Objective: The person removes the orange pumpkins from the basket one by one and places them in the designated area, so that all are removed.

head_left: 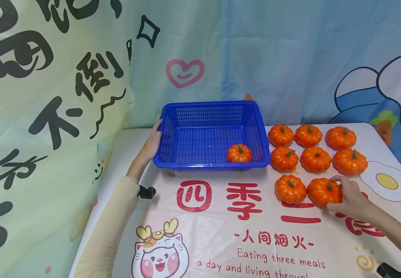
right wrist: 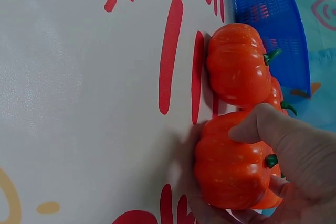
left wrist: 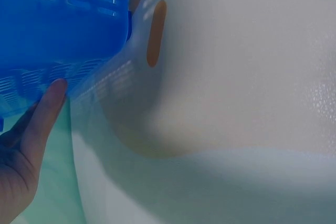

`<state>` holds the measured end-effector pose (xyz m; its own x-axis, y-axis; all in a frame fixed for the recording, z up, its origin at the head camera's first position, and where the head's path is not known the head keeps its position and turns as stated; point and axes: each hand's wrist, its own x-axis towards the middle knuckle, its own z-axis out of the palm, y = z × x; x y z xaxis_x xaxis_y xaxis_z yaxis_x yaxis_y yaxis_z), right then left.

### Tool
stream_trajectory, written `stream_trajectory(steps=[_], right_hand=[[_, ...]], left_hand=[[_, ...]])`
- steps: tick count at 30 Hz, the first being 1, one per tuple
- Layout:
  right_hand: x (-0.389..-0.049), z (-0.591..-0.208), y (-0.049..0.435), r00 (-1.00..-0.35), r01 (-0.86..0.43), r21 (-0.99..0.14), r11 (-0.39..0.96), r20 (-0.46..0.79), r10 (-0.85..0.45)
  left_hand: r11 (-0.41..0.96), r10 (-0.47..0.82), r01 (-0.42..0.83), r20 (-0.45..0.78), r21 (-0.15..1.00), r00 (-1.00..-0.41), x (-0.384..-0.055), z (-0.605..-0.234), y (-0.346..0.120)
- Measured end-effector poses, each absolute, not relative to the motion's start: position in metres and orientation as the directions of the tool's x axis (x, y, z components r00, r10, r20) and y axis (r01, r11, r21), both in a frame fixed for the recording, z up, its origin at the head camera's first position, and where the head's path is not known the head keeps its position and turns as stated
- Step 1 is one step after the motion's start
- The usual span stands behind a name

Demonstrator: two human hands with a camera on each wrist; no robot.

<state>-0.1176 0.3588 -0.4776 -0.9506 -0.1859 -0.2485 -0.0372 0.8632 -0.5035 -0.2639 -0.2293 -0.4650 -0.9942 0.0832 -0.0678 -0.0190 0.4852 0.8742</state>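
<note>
My right hand (head_left: 351, 197) grips a small orange pumpkin (head_left: 323, 192) in the front row, thumb on its near side and fingers round the far side. In the right wrist view the thumb lies across the ribbed pumpkin (right wrist: 231, 166) beside its green stem. Another pumpkin (head_left: 290, 189) sits just left of it. At the blue plastic basket (head_left: 211, 166), my left hand (head_left: 152, 144) touches the outer left wall with extended fingers. The left wrist view shows its thumb straight against the slotted basket wall (left wrist: 63, 72). One pumpkin (head_left: 239, 153) lies in the basket's front right corner.
Two rows of pumpkins (head_left: 315, 159) stand behind the gripped one, right of the basket. A printed cloth (head_left: 218, 227) covers the table. Patterned curtains (head_left: 263, 58) hang close behind the basket and along the left side.
</note>
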Motion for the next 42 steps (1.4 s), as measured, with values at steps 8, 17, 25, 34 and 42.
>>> stream_trajectory(steps=[8, 17, 25, 34, 42], right_hand=[[-0.120, -0.478, 0.360, -0.950, -0.042, -0.515, 0.856, -0.244, -0.193], [-0.120, -0.473, 0.363, -0.933, -0.051, -0.507, 0.860, -0.284, -0.222], [-0.122, -0.453, 0.359, -0.959, -0.122, -0.535, 0.836, -0.155, -0.239], [-0.121, -0.428, 0.333, -0.965, -0.076, -0.616, 0.784, -0.153, -0.214], [-0.114, -0.418, 0.309, -0.951, -0.084, -0.642, 0.762, -0.177, -0.254]], left_hand=[[0.485, 0.084, -0.009, -0.057, 0.874, -0.995, -0.265, -0.461, -0.228], [0.493, 0.088, -0.008, -0.060, 0.870, -0.994, -0.266, -0.464, -0.228], [0.499, 0.077, -0.014, -0.060, 0.867, -0.995, -0.266, -0.461, -0.227], [0.501, 0.085, -0.003, -0.053, 0.866, -0.995, -0.265, -0.464, -0.229], [0.488, 0.092, -0.023, -0.078, 0.872, -0.993, -0.261, -0.460, -0.229]])
